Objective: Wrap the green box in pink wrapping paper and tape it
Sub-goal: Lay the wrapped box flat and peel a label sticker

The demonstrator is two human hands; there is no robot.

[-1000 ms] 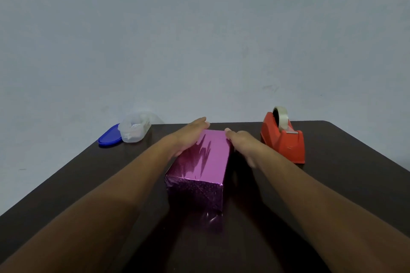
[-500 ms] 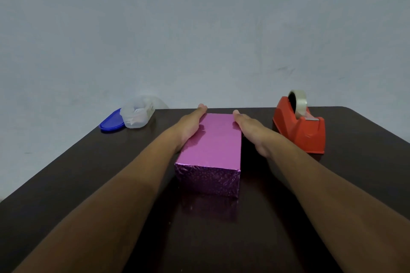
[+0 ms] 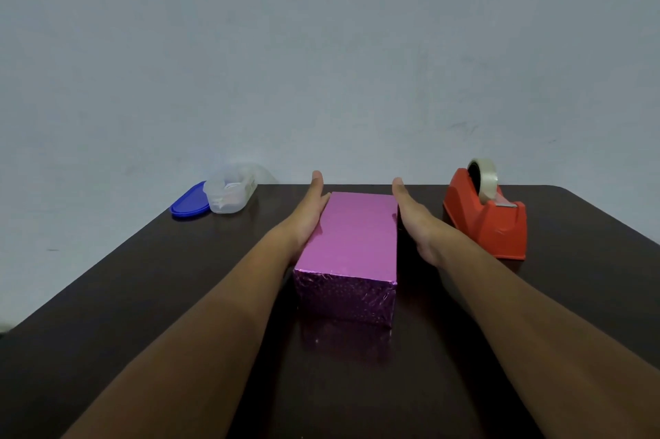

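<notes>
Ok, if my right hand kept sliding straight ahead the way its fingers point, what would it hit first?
Probably nothing on the table: the right hand points past the pink wrapped box toward the far edge, then the wall. Depth is unclear.

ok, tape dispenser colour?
Red-orange body, with a clear tape roll on top: the tape dispenser shows plainly in the head view, beside the right hand.

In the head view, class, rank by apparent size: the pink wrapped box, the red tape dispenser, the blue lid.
1. pink wrapped box
2. red tape dispenser
3. blue lid, though it lies farther away and partly hidden.
</notes>
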